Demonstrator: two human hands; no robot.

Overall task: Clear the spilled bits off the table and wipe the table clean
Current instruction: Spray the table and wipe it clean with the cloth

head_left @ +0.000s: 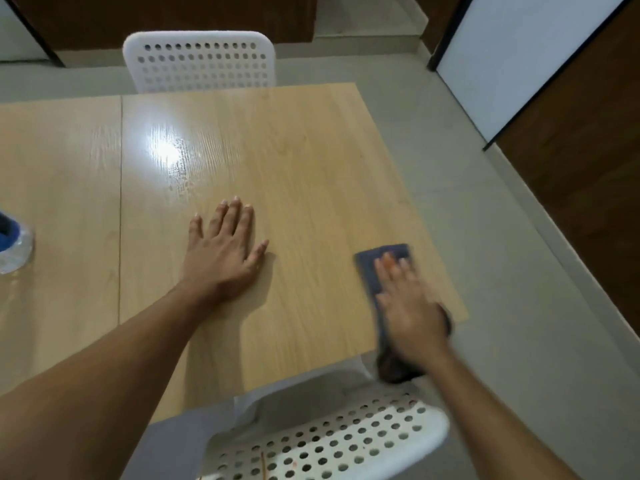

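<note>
Broadly, the wooden table [294,161] fills most of the view, a stiff, smooth, glossy top that looks slick under a cloth, with a bright glare patch far from either hand. No spilled bits show on the stretch in sight, so my judgement is that the work has reached the wiping part. A white perforated chair [201,62] stands at the far edge, well beyond both hands, and another perforated chair [332,441] sits at the near edge, just below the wiping hand.

At the left border, well apart from the resting hand, is a clear plastic item with a blue part [14,244]; what it is I cannot tell.

The left hand [225,251] lies flat on the top, fingers straight and spread, gripping nothing, seemingly bracing the body.

The right hand [405,299] is blurred, and it presses down with fingers stretched out over a dark grey-blue cloth [372,271] near the table's right corner. The cloth reaches past the fingertips on the far side, and a bunched end hangs off the near edge under the wrist.

That cloth looks soft, light and limp; it should fold and drag rather than hold shape. A flat palm over its middle likely keeps it spread best, while the dangling end may slip off the edge.
</note>
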